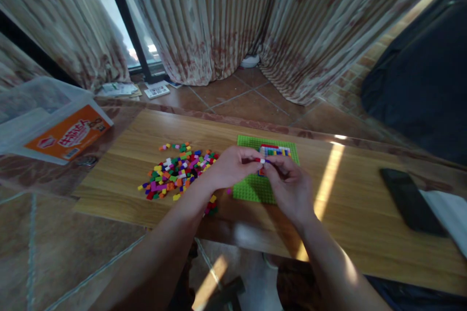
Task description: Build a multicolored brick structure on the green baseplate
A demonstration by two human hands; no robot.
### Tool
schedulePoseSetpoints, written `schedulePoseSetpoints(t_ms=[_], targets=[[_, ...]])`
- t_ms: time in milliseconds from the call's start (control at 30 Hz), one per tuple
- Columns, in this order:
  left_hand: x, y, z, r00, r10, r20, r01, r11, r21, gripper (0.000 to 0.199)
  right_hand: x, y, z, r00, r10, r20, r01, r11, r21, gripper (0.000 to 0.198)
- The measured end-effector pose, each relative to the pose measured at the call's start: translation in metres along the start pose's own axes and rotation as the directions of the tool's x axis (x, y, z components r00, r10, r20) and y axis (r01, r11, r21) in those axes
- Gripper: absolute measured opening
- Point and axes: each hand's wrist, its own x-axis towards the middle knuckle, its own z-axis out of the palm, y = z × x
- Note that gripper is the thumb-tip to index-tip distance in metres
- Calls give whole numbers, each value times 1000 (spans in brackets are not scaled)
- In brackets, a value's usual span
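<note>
Between the fingertips of both hands is a small row of toy bricks (262,161), red, white and blue, held above a green baseplate (251,189). My left hand (233,165) pinches its left end, and my right hand (290,180) pinches the right end. On the baseplate behind the fingers stands a low built block of coloured bricks (275,149), with red and white along its far edge. My hands hide its near part. Left of the baseplate, a heap of loose bricks (178,172) in many colours spreads over the wooden table (350,214), partly behind my left forearm.
A clear plastic box (47,87) with an orange label stands beyond the table's left end. At the right lie a dark phone (412,199) and a white sheet (447,214). Striped curtains (204,19) hang behind. Papers (118,89) lie by the window.
</note>
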Motion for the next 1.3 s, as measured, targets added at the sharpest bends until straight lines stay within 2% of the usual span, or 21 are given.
schedulePoseSetpoints(t_ms=[133, 300, 467, 700, 1000, 1300], targets=[[3, -3, 9, 995, 85, -60, -71, 976, 207, 20, 2, 6, -3, 1000, 8, -2, -8, 1000, 26, 16], [2, 0, 19, 989, 81, -122, -35, 940, 338, 22, 1, 6, -7, 999, 18, -39, -18, 1000, -12, 16], [4, -4, 20, 982, 81, -169, -8, 918, 395, 21, 4, 6, -11, 999, -27, -47, 21, 992, -123, 13], [5, -7, 2, 944, 64, -324, 77, 911, 404, 22, 7, 9, -25, 992, -126, 14, 124, 948, -293, 16], [5, -7, 10, 968, 2, -253, 118, 881, 459, 22, 1, 13, -18, 954, -202, 221, 282, 856, -434, 21], [5, -6, 18, 972, -49, -231, 172, 817, 551, 21, 2, 15, -11, 961, -207, 184, 272, 823, -499, 23]])
